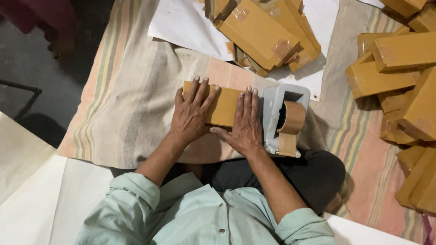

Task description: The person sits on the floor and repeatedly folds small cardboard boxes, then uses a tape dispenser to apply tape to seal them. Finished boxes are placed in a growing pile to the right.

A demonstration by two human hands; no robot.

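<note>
Under our flat, spread fingers, the brown paper packet (223,107) lies pinned to the striped cloth (122,100) by left hand (191,113) and right hand (247,123), steadied; the tape dispenser (284,119) waits just beside the right fingers.

light: dim, warm, from above | shadows: soft, dark top-left corner | focus: sharp, no glare, slight edge distortion

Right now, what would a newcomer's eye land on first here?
Both hands pressed flat on a brown paper-wrapped box at the centre of the striped cloth: left hand, right hand. Just right of them stands a grey tape dispenser with brown tape. A heap of wrapped boxes fills the right side, and a smaller pile of taped packets lies on white paper above.
</note>
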